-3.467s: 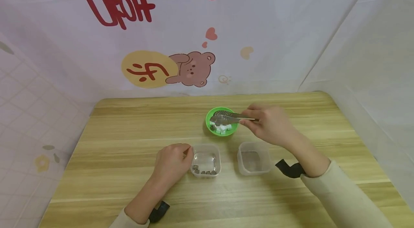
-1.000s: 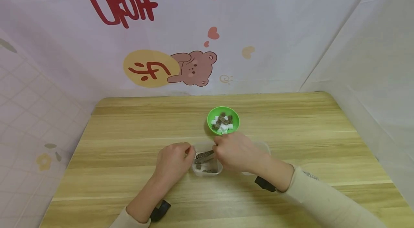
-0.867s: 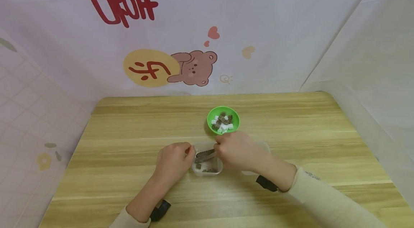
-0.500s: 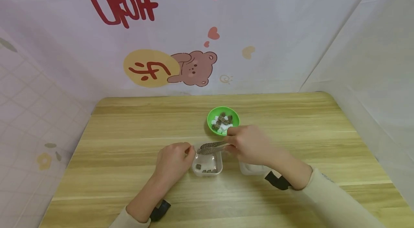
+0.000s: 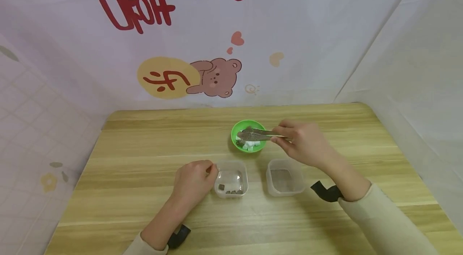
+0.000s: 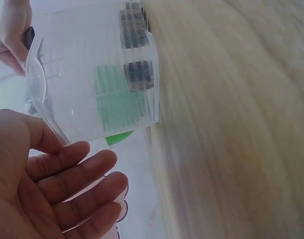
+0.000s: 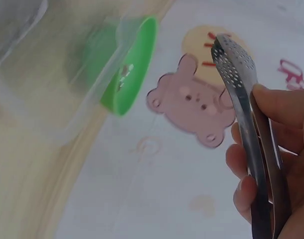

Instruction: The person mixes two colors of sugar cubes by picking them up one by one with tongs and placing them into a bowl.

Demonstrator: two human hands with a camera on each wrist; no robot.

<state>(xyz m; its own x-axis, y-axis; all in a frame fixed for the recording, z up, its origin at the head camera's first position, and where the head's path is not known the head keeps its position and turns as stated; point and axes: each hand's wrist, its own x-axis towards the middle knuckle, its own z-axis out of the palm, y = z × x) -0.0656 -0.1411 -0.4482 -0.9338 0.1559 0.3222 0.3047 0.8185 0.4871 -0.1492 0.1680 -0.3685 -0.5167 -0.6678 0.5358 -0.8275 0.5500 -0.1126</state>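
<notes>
My left hand (image 5: 195, 178) pinches the rim corner of a clear plastic container (image 5: 240, 166) between thumb and forefinger. Several small brown cubes (image 6: 138, 75) lie on the container's floor. My right hand (image 5: 304, 142) holds metal tongs (image 5: 257, 134) with perforated ends, their tips close together over a green bowl (image 5: 234, 131). A dark bit shows between the tong tips in the right wrist view, but I cannot tell clearly what it is. White cubes (image 5: 250, 146) and some brown ones sit in the bowl, partly hidden by the tongs.
A second clear plastic container (image 5: 296, 182) stands right of the first, in front of my right hand. Both containers and the bowl rest on a wooden table (image 5: 144, 138). A printed cloth (image 5: 307, 25) hangs behind the table's back edge.
My right hand has lifted the tongs out of the left container and carried them up and right over the green bowl. The left hand stays at the container's rim.
</notes>
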